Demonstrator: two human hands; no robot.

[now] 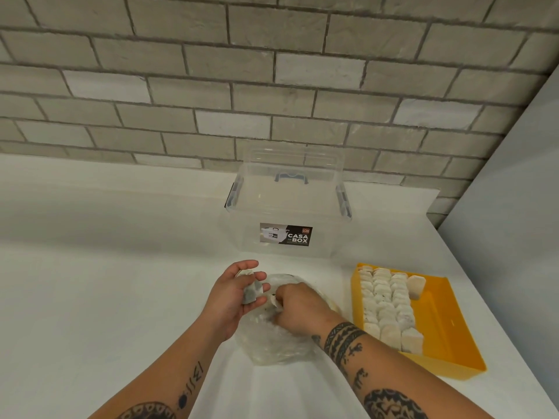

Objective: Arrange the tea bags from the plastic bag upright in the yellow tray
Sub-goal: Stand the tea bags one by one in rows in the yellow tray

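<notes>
Forearms (169, 373): two, both tattooed, reached in from the bottom edge and met over the bag.
Bag (272, 349): one, clear plastic, lay crumpled on the counter under both hands, near the tray's left side. How many tea bags it held could not be told.
Left hand (233, 300): palm up over the bag's far left edge, fingers curled round held tea bags (251, 293). A grey one showed plainly and a paler one above it, so two as far as could be seen.
Right hand (299, 309): knuckles up at the bag's mouth, fingertips pinching one tea bag (276, 303) by its corner, just beside the left hand's fingers.
Tray (447, 337): one, yellow, on the counter right of the bag, set at a slant.
Rows (387, 306): three full rows of pale tea bags stood upright along the tray's left wall. They were too tightly packed to count one by one.
Lone bag (416, 287): one, leaning at the far end of a fourth row, with yellow floor showing beside it.
Box (287, 207): one, clear, behind the hands, with two grey side latches.
Label (286, 234): one, dark, on the box front, reading CASA BOX.
Lid (290, 164): one, clear with a grey handle, upright at the box's back against the wall.
Counter (121, 267): one, white.
Wall (242, 86): grey brick, behind the counter.
</notes>
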